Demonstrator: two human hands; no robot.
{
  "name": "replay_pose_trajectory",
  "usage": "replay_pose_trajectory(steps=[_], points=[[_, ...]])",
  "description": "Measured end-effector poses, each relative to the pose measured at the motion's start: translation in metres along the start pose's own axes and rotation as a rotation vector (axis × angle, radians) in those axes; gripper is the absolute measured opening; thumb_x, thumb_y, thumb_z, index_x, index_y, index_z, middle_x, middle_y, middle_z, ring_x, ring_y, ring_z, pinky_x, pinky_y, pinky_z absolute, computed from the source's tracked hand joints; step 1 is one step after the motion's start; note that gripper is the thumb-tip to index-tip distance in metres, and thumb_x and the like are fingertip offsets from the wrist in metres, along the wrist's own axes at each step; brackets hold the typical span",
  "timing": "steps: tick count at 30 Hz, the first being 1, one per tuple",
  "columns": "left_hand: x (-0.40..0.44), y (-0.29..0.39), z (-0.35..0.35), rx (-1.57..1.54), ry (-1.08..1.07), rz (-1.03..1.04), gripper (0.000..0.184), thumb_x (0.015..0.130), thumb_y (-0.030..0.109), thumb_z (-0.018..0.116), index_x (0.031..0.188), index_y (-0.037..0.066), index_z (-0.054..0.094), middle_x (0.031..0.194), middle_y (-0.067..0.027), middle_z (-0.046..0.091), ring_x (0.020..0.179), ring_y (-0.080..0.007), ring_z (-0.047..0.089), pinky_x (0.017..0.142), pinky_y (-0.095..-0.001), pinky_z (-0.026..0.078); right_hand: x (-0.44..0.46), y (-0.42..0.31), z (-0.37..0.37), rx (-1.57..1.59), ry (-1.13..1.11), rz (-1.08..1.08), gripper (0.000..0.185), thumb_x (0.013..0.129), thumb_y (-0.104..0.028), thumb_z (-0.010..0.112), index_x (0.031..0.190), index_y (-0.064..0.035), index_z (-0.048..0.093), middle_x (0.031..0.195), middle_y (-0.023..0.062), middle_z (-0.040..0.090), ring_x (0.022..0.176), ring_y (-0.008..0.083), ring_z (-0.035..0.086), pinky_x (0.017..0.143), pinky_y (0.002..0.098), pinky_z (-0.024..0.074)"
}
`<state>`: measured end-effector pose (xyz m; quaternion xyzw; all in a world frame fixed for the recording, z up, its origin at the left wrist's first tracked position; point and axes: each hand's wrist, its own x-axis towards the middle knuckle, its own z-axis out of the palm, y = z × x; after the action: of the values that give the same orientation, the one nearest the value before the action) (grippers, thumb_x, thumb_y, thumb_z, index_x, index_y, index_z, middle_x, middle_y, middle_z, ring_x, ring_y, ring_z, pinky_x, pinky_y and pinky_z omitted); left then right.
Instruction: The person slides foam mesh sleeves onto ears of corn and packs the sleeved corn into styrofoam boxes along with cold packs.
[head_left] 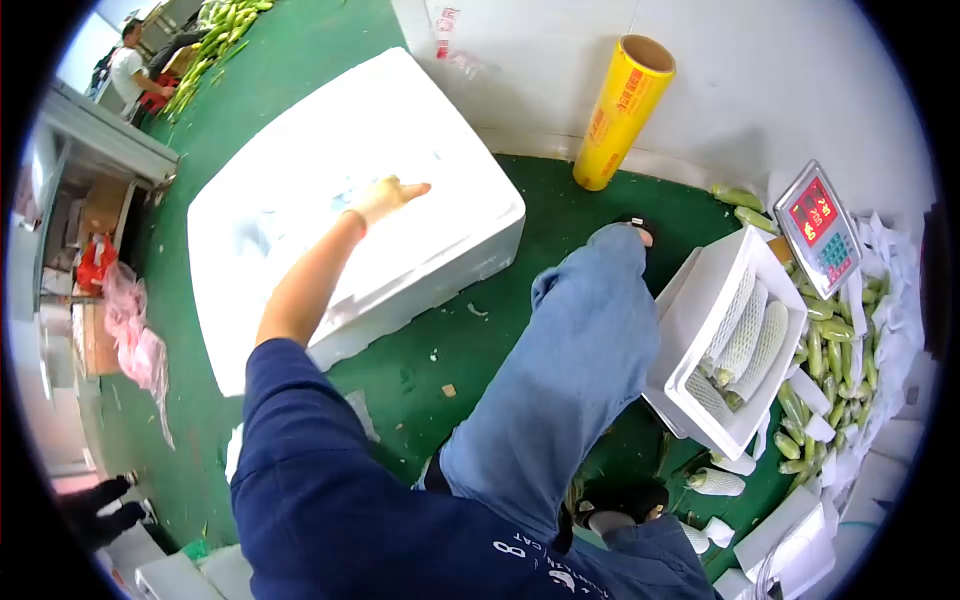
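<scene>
My left hand (387,200) is over the top of a large white foam box (300,170), with at least one finger stretched out to the right. Nothing shows in its grasp, though part of the hand is washed out by glare. The box stands on the green floor, and its bright top hides surface detail. My right hand is out of view. Beside my leg, a smaller white foam box (735,430) holds several long pieces of produce in white foam net sleeves (742,340).
A yellow roll (622,115) stands upright by the wall. A scale display (818,225) glows red above piled green produce, seemingly corn (835,350). Pink plastic bags (135,330) hang at left. Another person (130,75) sits near a green heap (215,45) at the far left.
</scene>
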<state>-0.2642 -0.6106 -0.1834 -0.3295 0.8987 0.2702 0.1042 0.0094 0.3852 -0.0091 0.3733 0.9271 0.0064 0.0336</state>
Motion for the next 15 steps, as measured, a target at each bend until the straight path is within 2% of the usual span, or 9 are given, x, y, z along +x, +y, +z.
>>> replay_pose_trajectory(steps=[1,2,4,10,11,12,13,14,15], points=[[0.018,0.019,0.008,-0.227,-0.149,-0.146,0.063,0.072,0.055,0.058,0.109,0.003,0.062,0.097,-0.0162,0.063,0.089,-0.0312,0.062,0.080,-0.0434,0.047,0.004,0.004,0.009,-0.023,0.000,0.008,0.028,0.084,-0.021,0.056,0.103,0.0008,0.058,0.092,0.0166,0.063,0.083,0.0332,0.061,0.078,0.0394,0.0485],[0.043,0.015,0.030,-0.228,-0.174,-0.114,0.063,0.072,0.055,0.058,0.109,0.003,0.062,0.097,-0.0162,0.063,0.089,-0.0312,0.062,0.080,-0.0434,0.047,0.006,0.012,0.014,-0.045,-0.003,0.013,0.028,0.084,-0.021,0.057,0.101,0.0006,0.058,0.091,0.0168,0.063,0.083,0.0333,0.061,0.078,0.0394,0.0483],[0.123,-0.001,0.099,-0.393,-0.161,-0.097,0.047,0.073,0.044,0.060,0.095,0.003,0.066,0.084,-0.0166,0.062,0.074,-0.0296,0.062,0.065,-0.0430,0.049,0.008,0.033,0.029,-0.079,-0.021,0.026,0.026,0.082,-0.021,0.058,0.097,0.0003,0.060,0.089,0.0171,0.063,0.082,0.0335,0.061,0.079,0.0394,0.0480],[0.152,-0.031,0.103,-0.728,-0.162,-0.300,0.034,0.078,0.028,0.053,0.103,0.006,0.061,0.104,-0.0173,0.057,0.085,-0.0394,0.057,0.058,-0.0534,0.053,-0.027,0.125,0.092,-0.184,-0.075,0.001,0.022,0.078,-0.020,0.061,0.087,-0.0007,0.064,0.081,0.0181,0.064,0.080,0.0341,0.061,0.080,0.0394,0.0471],[0.155,-0.040,0.102,-0.623,-0.189,-0.250,0.033,0.078,0.030,0.054,0.102,0.009,0.061,0.104,-0.0155,0.058,0.080,-0.0344,0.058,0.054,-0.0483,0.051,-0.032,0.125,0.102,-0.168,-0.051,-0.020,0.021,0.077,-0.020,0.062,0.085,-0.0009,0.065,0.080,0.0183,0.064,0.080,0.0342,0.061,0.080,0.0394,0.0470],[0.130,-0.033,0.094,-0.665,-0.178,-0.272,0.033,0.078,0.031,0.055,0.101,0.009,0.062,0.100,-0.0136,0.059,0.077,-0.0293,0.058,0.050,-0.0424,0.048,-0.033,0.110,0.107,-0.051,-0.001,-0.017,0.021,0.075,-0.022,0.062,0.078,-0.0018,0.065,0.075,0.0189,0.062,0.076,0.0368,0.060,0.076,0.0411,0.0477],[0.113,-0.034,0.085,-0.736,-0.188,-0.154,0.033,0.077,0.031,0.056,0.102,0.009,0.062,0.095,-0.0095,0.059,0.071,-0.0240,0.057,0.049,-0.0383,0.047,-0.035,0.092,0.111,0.066,0.049,-0.021,0.021,0.073,-0.024,0.063,0.071,-0.0027,0.064,0.070,0.0195,0.061,0.072,0.0394,0.059,0.072,0.0428,0.0485],[0.096,-0.041,0.073,-0.799,-0.185,-0.168,0.030,0.077,0.023,0.058,0.104,0.009,0.063,0.091,-0.0062,0.059,0.067,-0.0205,0.055,0.051,-0.0364,0.046,-0.039,0.075,0.113,-0.007,0.023,-0.031,0.021,0.073,-0.023,0.062,0.072,-0.0020,0.064,0.070,0.0200,0.061,0.072,0.0389,0.060,0.069,0.0431,0.0484],[0.080,-0.057,0.051,-0.789,-0.243,-0.037,0.027,0.077,0.015,0.059,0.103,0.008,0.064,0.090,-0.0045,0.058,0.067,-0.0174,0.054,0.050,-0.0361,0.045,-0.050,0.060,0.104,-0.094,-0.014,-0.043,0.021,0.074,-0.022,0.062,0.074,-0.0013,0.064,0.071,0.0204,0.061,0.073,0.0385,0.060,0.067,0.0433,0.0483]])
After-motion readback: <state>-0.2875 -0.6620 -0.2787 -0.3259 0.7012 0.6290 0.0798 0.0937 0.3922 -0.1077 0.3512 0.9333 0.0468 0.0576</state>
